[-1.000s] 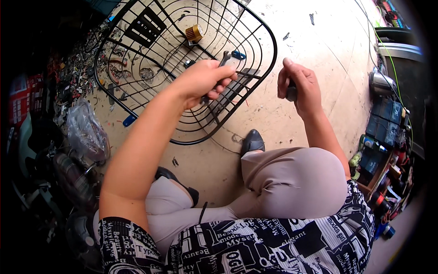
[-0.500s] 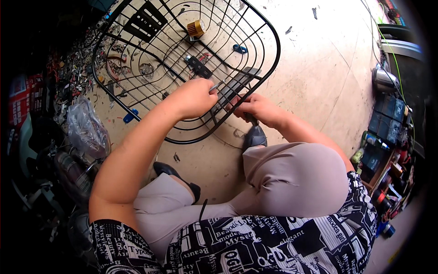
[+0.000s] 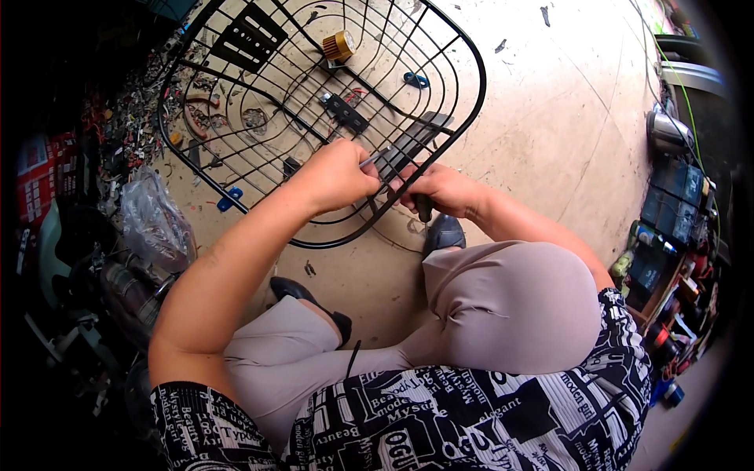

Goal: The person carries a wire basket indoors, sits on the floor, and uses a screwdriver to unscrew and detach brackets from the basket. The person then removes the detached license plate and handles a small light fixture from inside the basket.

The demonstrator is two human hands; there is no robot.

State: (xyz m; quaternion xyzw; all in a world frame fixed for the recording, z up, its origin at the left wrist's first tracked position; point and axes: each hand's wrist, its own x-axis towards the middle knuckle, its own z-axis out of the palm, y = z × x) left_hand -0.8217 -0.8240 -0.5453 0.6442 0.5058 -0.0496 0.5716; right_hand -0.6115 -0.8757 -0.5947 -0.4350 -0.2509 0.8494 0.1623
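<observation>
A black wire basket [image 3: 477, 59], of the bicycle kind, stretches before me, tilted over the floor. Inside it, at the near side, my left hand [image 3: 345, 174] is closed round a thin grey metal tool [image 3: 377, 158] whose exact kind I cannot tell. Across the near rim, just to the right, my right hand [image 3: 444, 190] grips a dark-handled tool [image 3: 424, 207] with the handle pointing down; its tip is hidden. Both hands meet near a flat dark bar [image 3: 422, 135] seen at the basket's near right wires. What lies between the fingertips is hidden.
A gold cylindrical lamp [image 3: 338, 47], a black slotted bracket [image 3: 345, 113] and a blue part [image 3: 416, 80] show among the wires. Scraps and a clear plastic bag [image 3: 155, 224] lie at left. Boxes [image 3: 671, 192] and a metal cup [image 3: 669, 132] stand at right.
The dark handle in my right hand has swung to point more straight down. My left hand has tilted a little, and its metal tool has shifted. The basket stays nearly still.
</observation>
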